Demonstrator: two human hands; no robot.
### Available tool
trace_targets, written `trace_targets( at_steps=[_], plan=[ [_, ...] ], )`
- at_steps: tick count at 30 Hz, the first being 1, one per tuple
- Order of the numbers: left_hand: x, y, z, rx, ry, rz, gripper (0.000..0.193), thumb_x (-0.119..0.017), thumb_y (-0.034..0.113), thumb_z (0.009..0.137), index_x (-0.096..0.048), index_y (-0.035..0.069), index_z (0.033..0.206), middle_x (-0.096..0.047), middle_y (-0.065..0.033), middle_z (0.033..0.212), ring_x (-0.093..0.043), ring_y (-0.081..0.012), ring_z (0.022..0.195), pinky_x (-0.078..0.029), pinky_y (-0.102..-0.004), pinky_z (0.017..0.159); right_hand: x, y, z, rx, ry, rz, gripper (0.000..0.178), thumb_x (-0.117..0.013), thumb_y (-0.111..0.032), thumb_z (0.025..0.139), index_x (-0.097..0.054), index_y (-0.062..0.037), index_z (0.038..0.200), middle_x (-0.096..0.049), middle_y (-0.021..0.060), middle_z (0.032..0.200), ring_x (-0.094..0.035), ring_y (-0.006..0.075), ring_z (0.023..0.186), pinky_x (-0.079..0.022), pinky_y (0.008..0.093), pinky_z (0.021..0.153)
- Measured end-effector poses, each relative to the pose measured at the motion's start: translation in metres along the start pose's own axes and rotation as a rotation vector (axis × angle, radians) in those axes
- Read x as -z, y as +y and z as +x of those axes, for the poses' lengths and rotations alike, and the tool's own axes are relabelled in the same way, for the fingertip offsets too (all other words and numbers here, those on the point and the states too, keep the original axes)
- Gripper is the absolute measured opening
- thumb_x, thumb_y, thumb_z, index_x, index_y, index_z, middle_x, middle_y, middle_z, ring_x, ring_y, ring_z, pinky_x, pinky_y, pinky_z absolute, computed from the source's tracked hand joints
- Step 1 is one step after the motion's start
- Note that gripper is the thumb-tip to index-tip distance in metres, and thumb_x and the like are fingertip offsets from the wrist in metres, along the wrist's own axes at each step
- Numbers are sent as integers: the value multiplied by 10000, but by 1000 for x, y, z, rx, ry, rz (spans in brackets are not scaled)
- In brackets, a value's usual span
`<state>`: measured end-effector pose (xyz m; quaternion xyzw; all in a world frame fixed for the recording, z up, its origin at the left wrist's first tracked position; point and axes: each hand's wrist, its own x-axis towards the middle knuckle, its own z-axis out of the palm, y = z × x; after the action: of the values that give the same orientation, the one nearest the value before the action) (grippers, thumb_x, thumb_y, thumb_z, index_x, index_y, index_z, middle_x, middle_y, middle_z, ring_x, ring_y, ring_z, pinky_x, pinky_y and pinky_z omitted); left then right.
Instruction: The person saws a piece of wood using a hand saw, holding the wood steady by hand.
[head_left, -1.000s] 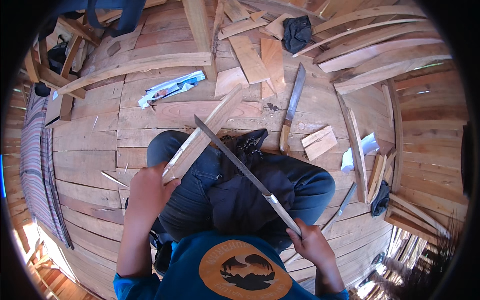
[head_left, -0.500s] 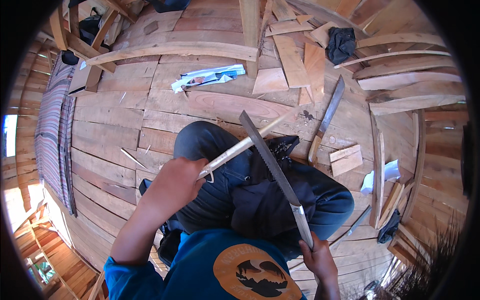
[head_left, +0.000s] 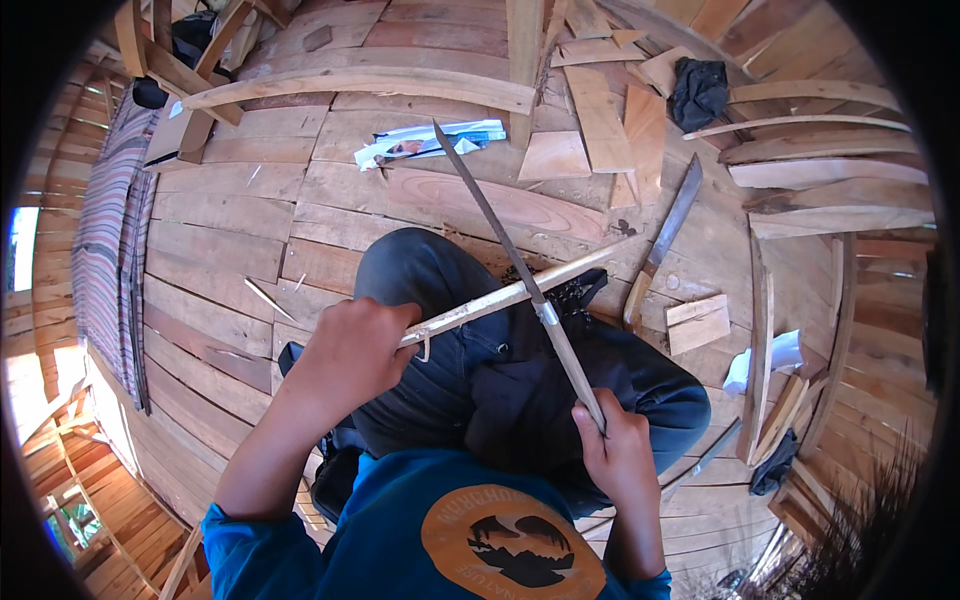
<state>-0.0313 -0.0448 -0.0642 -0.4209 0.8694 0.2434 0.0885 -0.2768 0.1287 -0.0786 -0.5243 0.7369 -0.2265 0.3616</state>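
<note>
My left hand (head_left: 358, 355) is closed round the near end of a pale, thin wooden stick (head_left: 460, 316), which slants up to the right above my crossed legs. In my right hand (head_left: 617, 442) is the handle of a long hand saw (head_left: 487, 208). Its narrow blade points away from me and crosses the stick near the middle, close to the handle end of the blade. The blade is seen almost edge on, so its teeth are hard to make out. A thin curl (head_left: 427, 346) hangs from the stick beside my left fingers.
A machete (head_left: 668, 230) lies on the plank floor at the right, near a small board (head_left: 697, 322). Several cut boards (head_left: 598, 120) and a black plastic bag (head_left: 699, 93) lie beyond. Ahead are a crumpled wrapper (head_left: 430, 142) and an oval-grained plank (head_left: 490, 200). Striped cloth (head_left: 110, 240) lies left.
My right hand has pushed the saw forward and to the left, so the stick now meets the blade close to its handle. The stick's far end has dropped to a flatter slant.
</note>
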Motion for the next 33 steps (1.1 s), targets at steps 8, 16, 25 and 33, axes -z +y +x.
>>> trace_targets(
  at_steps=[8, 16, 25, 33],
  plan=[
    [55, 36, 5, -42, 77, 313, 149, -700, 134, 778, -648, 78, 906, -617, -138, 639, -659, -308, 655, -514, -395, 603, 0, -15, -14, -60, 134, 163, 147, -593, -126, 947, -594, -3, 1028, -654, 164, 729, -687, 333, 645, -512, 359, 555],
    [84, 41, 23, -96, 252, 413, 192, -725, 142, 763, -670, 87, 939, -632, -147, 661, -660, -315, 690, -505, -405, 634, 14, -17, 9, 33, 278, 189, 187, -518, -186, 986, -583, -12, 967, -510, 5, 553, -496, 61, 461, -357, 238, 435],
    [63, 31, 85, -415, 190, 385, 225, -724, 130, 753, -683, 59, 963, -668, -150, 750, -672, -317, 794, -536, -414, 737, 19, 12, 5, -204, 73, 673, 238, -475, -223, 1020, -561, -1, 1026, -449, -16, 527, -417, 38, 424, -330, 203, 386],
    [68, 31, 67, -241, 102, 393, 230, -714, 92, 747, -680, 55, 972, -679, -150, 834, -674, -317, 844, -543, -407, 742, -1, 6, 29, -51, 309, 116, 198, -576, -135, 960, -584, 37, 1058, -642, 228, 733, -677, 385, 676, -510, 379, 564]
  ],
)
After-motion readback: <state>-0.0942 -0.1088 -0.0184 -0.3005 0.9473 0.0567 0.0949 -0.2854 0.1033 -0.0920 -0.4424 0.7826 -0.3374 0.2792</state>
